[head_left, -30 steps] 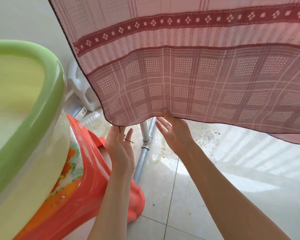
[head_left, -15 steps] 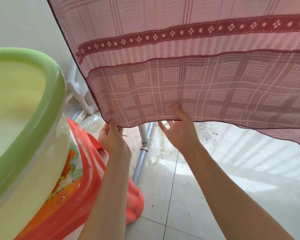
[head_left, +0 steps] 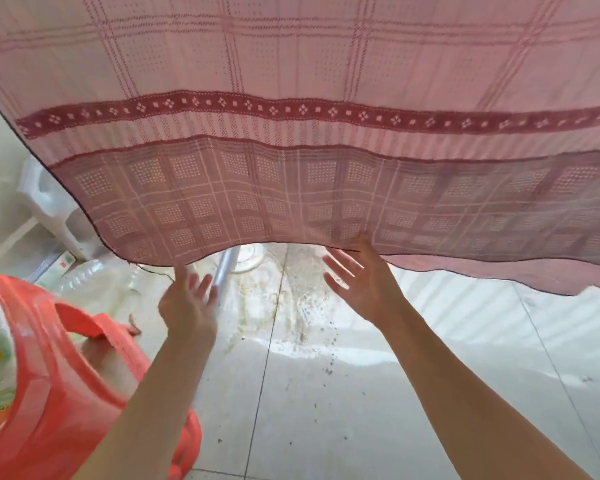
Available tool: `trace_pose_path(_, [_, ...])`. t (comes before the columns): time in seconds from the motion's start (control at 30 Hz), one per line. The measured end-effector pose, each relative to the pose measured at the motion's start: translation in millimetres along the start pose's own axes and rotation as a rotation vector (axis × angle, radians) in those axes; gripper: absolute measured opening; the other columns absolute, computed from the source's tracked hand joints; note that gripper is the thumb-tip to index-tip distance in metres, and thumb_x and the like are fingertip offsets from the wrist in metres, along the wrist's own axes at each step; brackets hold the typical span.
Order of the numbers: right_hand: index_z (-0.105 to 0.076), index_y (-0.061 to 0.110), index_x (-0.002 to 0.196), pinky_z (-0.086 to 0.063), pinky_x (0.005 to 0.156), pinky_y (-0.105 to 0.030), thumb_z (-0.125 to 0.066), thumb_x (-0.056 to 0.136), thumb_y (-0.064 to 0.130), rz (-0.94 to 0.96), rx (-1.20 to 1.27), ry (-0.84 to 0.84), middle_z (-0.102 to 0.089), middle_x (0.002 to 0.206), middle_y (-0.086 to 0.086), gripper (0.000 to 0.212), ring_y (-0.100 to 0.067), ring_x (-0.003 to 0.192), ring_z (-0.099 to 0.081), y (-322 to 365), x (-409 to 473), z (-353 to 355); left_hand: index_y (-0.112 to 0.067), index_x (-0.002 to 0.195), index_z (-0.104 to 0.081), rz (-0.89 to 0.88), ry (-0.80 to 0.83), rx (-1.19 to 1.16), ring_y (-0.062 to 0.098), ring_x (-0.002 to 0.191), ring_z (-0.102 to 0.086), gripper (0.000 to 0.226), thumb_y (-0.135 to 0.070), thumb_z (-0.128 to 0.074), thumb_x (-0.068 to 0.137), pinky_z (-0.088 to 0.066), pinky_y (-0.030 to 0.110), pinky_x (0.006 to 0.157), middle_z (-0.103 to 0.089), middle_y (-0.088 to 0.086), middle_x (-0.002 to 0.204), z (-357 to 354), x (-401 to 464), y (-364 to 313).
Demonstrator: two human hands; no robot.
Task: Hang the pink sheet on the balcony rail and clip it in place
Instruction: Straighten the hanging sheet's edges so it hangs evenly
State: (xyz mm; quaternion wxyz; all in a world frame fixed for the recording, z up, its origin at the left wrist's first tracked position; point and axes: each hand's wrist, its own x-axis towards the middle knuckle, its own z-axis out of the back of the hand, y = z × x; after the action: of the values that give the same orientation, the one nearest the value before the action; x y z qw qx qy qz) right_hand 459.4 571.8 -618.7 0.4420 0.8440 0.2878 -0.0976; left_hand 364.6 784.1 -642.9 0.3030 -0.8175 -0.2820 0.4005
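Here both hands — left hand (head_left: 187, 303), right hand (head_left: 364, 275) — reach up, fingers spread, under the pink sheet (head_left: 291, 133) hem.

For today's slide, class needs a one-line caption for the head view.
Both open hands, left and right, reach up to the hanging pink sheet's lower hem above a tiled floor.

We are showing two bare forearms, no sleeves, left hand (head_left: 187, 306), right hand (head_left: 364, 285), both wearing nothing.

Home balcony: hung sheet (head_left: 291, 133), tiled floor (head_left: 361, 393).
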Motion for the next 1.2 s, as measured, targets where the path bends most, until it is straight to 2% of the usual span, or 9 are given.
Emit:
trace_pose_path(0.07, [-0.059, 0.013, 0.115, -0.051, 0.088, -0.037, -0.057, 0.088, 0.043, 0.019, -0.073, -0.038, -0.072, 0.102, -0.007, 0.041, -0.022, 0.097, -0.068, 16, -8, 13, -0.015, 0.105, -0.05, 0.158, 0.17, 0.085, 0.019, 0.097, -0.057, 0.022, -0.032, -0.053, 0.092, -0.044, 0.035, 0.084, -0.056, 0.002, 0.105, -20, -23, 29])
trace_pose_path(0.17, [-0.063, 0.011, 0.099, -0.053, 0.081, -0.035, -0.057, 0.089, 0.042, 0.086, -0.147, -0.097, -0.073, 0.092, -0.009, 0.034, -0.023, 0.088, -0.07, 40, -24, 42, -0.015, 0.116, -0.049, 0.324, 0.448, 0.253, 0.022, 0.105, -0.056, 0.033, -0.034, -0.054, 0.089, -0.046, 0.039, 0.091, -0.057, 0.004, 0.113, -62, -55, 64])
trace_pose_path(0.3, [-0.059, 0.009, 0.09, -0.054, 0.068, -0.029, -0.058, 0.088, 0.04, 0.23, 0.062, -0.237, -0.073, 0.08, -0.008, 0.031, -0.019, 0.073, -0.071, 83, -54, 104, -0.019, 0.109, -0.054, 0.399, 0.633, 0.328, 0.024, 0.113, -0.054, 0.022, -0.029, -0.055, 0.089, -0.043, 0.042, 0.097, -0.055, 0.005, 0.125, -121, -93, 104])
trace_pose_path(0.5, [-0.057, 0.014, 0.1, -0.05, 0.078, -0.031, -0.06, 0.086, 0.042, 0.426, 0.29, -0.386, -0.062, 0.104, -0.002, 0.031, -0.017, 0.103, -0.059, 146, -89, 185, -0.025, 0.104, -0.055, 0.396, 0.623, 0.239, 0.023, 0.121, -0.048, 0.013, -0.023, -0.053, 0.092, -0.038, 0.047, 0.102, -0.056, -0.001, 0.121, -170, -128, 160])
trace_pose_path(0.6, [-0.06, 0.018, 0.097, -0.05, 0.081, -0.031, -0.063, 0.085, 0.037, 0.544, 0.4, -0.333, -0.063, 0.095, 0.003, 0.023, -0.014, 0.099, -0.06, 174, -98, 205, -0.025, 0.11, -0.054, 0.363, 0.545, 0.227, 0.021, 0.132, -0.037, 0.019, -0.022, -0.055, 0.092, -0.031, 0.046, 0.106, -0.048, -0.002, 0.132, -184, -129, 172])
trace_pose_path(0.73, [-0.062, 0.017, 0.095, -0.052, 0.075, -0.031, -0.058, 0.09, 0.016, 0.602, 0.435, -0.316, -0.067, 0.083, 0.005, 0.006, -0.013, 0.09, -0.062, 192, -97, 220, -0.025, 0.137, -0.036, 0.32, 0.45, 0.225, 0.024, 0.141, -0.022, 0.054, -0.029, -0.059, 0.089, -0.024, 0.049, 0.111, -0.024, 0.002, 0.152, -192, -119, 171])
trace_pose_path(0.8, [-0.06, 0.018, 0.1, -0.051, 0.078, -0.031, -0.056, 0.092, 0.016, 0.6, 0.398, -0.313, -0.066, 0.086, 0.006, 0.009, -0.012, 0.089, -0.062, 189, -91, 226, -0.023, 0.135, -0.037, 0.325, 0.465, 0.172, 0.025, 0.14, -0.023, 0.048, -0.025, -0.056, 0.091, -0.026, 0.051, 0.11, -0.022, 0.003, 0.152, -192, -115, 171])
trace_pose_path(0.93, [-0.059, 0.023, 0.103, -0.051, 0.076, -0.027, -0.053, 0.093, 0.02, 0.621, 0.314, -0.271, -0.068, 0.087, 0.011, 0.011, -0.007, 0.086, -0.065, 174, -80, 237, -0.019, 0.105, -0.057, 0.333, 0.499, 0.043, 0.02, 0.126, -0.041, 0.013, -0.016, -0.051, 0.094, -0.034, 0.05, 0.103, -0.051, -0.001, 0.123, -187, -113, 173])
trace_pose_path(1.2, [-0.058, 0.026, 0.102, -0.045, 0.075, -0.026, -0.048, 0.096, 0.022, 0.589, 0.258, -0.269, -0.062, 0.098, 0.013, 0.012, -0.007, 0.092, -0.057, 154, -63, 248, -0.016, 0.092, -0.058, 0.257, 0.479, 0.042, 0.009, 0.1, -0.058, 0.015, -0.005, -0.047, 0.094, -0.042, 0.039, 0.098, -0.06, -0.005, 0.099, -171, -105, 175])
